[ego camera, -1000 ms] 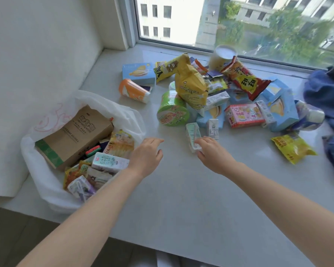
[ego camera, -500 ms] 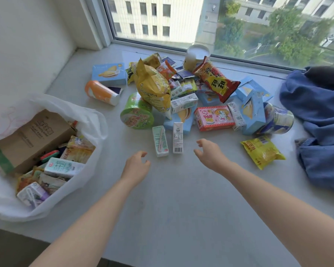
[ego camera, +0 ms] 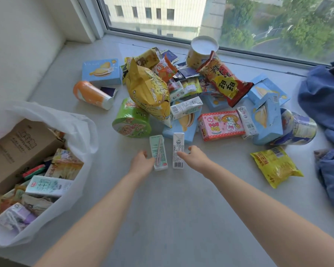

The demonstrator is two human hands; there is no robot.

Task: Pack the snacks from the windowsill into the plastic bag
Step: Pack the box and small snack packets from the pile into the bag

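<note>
Fingers of left hand (ego camera: 143, 163) pressed to the left edge of a slim mint-green drink carton with a straw taped on top (ego camera: 158, 153); curled round it or merely touching, cannot tell, tips hidden behind the back of the hand. Fingers of right hand (ego camera: 195, 158) loose and outstretched, tips just touching the right edge of a narrow white barcoded carton (ego camera: 178, 149), thumb lifted clear, nothing clasped. Both cartons flat and side by side at the near edge of the snack heap on the pale grey windowsill (ego camera: 181, 209), probably targeted as the closest, easiest pair, one per hand. Well apart to the left, a white translucent plastic bag (ego camera: 81, 128), mouth slumped open for dropping things in, holding a brown cardboard box (ego camera: 21, 149) plus several cartons and packets; most of the heap not yet packed. Near and left sides of the bag cut off by the frame; lower snacks buried under a big yellow crinkled packet (ego camera: 148, 89); small print unreadable.
</note>
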